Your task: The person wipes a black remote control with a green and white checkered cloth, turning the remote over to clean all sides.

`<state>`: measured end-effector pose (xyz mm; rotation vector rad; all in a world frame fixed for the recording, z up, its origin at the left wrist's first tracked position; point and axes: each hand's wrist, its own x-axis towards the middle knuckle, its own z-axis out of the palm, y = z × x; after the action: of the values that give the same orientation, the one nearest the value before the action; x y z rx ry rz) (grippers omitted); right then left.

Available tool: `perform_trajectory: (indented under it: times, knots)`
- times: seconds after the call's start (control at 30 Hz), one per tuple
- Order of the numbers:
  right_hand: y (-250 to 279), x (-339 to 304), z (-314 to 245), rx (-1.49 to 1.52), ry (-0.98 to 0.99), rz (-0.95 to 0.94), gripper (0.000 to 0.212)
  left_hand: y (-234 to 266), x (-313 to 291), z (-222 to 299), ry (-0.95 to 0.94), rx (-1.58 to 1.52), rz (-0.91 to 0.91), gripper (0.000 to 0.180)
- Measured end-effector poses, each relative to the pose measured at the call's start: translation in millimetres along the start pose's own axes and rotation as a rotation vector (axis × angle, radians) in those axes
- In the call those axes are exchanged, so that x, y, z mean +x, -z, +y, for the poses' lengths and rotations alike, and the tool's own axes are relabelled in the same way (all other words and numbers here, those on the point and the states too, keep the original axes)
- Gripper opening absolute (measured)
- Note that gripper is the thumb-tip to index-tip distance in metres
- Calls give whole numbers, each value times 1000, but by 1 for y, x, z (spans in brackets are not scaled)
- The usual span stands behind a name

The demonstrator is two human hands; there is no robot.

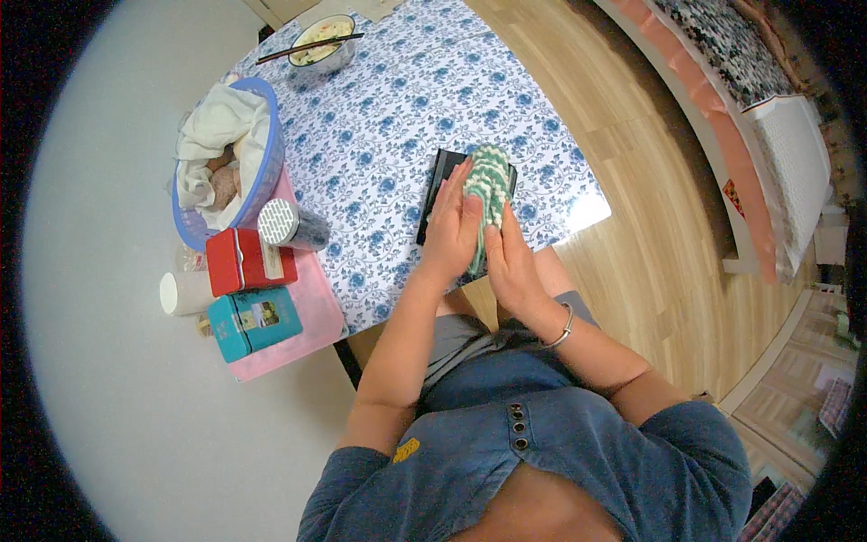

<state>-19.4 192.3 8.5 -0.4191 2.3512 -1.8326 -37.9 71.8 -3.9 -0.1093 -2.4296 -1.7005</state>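
Between my two hands is a striped green and white knitted piece (pixel 489 176), its far end rounded and standing out past my fingers. My left hand (pixel 449 233) lies along its left side, fingers stretched forward and thumb over the near face. Lower down, my right hand (pixel 519 271) holds its right side with the thumb on it. Beneath my hands a flat black object (pixel 433 194) rests near the table's front edge; most of it is hidden, so its kind is unclear.
A blue plastic basket (pixel 267 104) with white cloth inside stands at the left. Near it are a patterned cylinder (pixel 307 228), a red tin (pixel 237 262) and a teal tin (pixel 257 325) on a pink mat (pixel 316 312). Chopsticks (pixel 312 47) lie across a food bowl (pixel 334 61) on the flowered table (pixel 424 81).
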Motion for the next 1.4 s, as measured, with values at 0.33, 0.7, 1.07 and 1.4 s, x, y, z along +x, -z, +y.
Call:
perform_trajectory:
  times: [0.33, 0.7, 1.07, 1.4]
  knots:
    - [-16, 25, -3, 92, -67, 135, 64, -5, 7, 4, 183, -416, 13, 51]
    - [-5, -4, -4, 150, -8, 73, 41, -8, -7, 22, -90, -131, 159, 41]
    - [18, -12, 2, 12, -25, -4, 38, 14, -23, 26, -243, 308, 295, 18]
    - [24, 34, 2, -46, 164, 164, 22, 28, -17, 18, 139, 2, 206, 20]
